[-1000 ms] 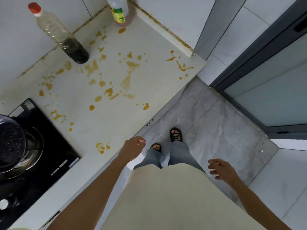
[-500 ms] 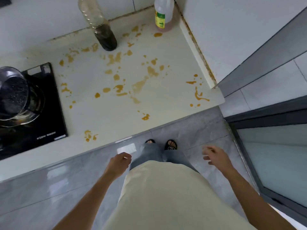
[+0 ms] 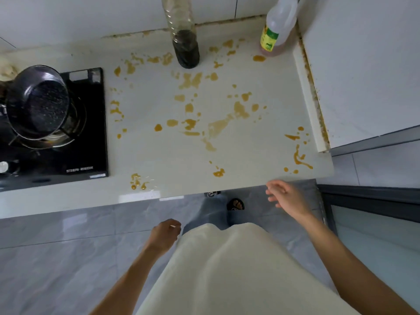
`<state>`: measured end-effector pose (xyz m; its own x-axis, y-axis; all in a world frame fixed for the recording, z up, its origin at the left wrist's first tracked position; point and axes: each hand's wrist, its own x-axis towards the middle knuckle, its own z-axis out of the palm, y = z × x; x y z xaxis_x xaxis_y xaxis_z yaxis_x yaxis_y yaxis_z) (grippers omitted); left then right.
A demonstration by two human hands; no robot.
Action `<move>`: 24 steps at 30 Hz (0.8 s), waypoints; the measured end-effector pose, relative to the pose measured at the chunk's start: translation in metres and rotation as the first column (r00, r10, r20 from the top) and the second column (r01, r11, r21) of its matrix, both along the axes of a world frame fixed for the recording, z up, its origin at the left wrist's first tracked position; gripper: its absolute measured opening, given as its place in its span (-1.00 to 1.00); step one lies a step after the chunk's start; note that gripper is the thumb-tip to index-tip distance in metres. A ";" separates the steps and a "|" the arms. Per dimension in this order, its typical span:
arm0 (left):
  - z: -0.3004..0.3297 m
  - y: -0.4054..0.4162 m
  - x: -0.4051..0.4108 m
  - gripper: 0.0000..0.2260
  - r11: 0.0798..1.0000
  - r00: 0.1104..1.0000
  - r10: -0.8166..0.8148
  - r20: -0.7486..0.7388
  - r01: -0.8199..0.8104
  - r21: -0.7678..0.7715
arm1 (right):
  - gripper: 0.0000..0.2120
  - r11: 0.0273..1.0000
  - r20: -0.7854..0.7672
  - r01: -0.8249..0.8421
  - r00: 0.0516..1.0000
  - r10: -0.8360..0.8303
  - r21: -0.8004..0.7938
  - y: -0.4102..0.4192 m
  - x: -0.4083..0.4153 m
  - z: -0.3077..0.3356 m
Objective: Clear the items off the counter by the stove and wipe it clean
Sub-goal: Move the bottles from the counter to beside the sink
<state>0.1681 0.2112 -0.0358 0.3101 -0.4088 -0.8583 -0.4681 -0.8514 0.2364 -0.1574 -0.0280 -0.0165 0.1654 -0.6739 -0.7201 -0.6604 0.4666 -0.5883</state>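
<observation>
Bottles: dark bottle (image 3: 186, 50) and labelled bottle (image 3: 273, 35) stand at the table's (image 3: 159, 153) back edge; we judge them light, slick; grip mid-body
Hands: right hand (image 3: 286, 196) fingers apart; left hand (image 3: 164, 235) loosely curled, empty

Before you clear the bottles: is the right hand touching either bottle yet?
Apart. The head view shows the right hand at the counter's front edge, stained surface separating it from the dark-liquid bottle and green-labelled bottle.
</observation>
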 end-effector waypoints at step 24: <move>0.054 -0.297 0.068 -0.85 0.797 0.972 0.223 -0.074 -0.226 -0.560 | -0.66 0.900 0.228 0.225 0.963 -0.146 -0.372 -0.186 0.119 0.034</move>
<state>0.2356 -0.0862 0.0179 0.4504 -0.7383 -0.5021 -0.2787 -0.6505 0.7065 -0.0385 -0.2142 0.0175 0.1166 -0.9260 -0.3590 -0.4417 0.2754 -0.8538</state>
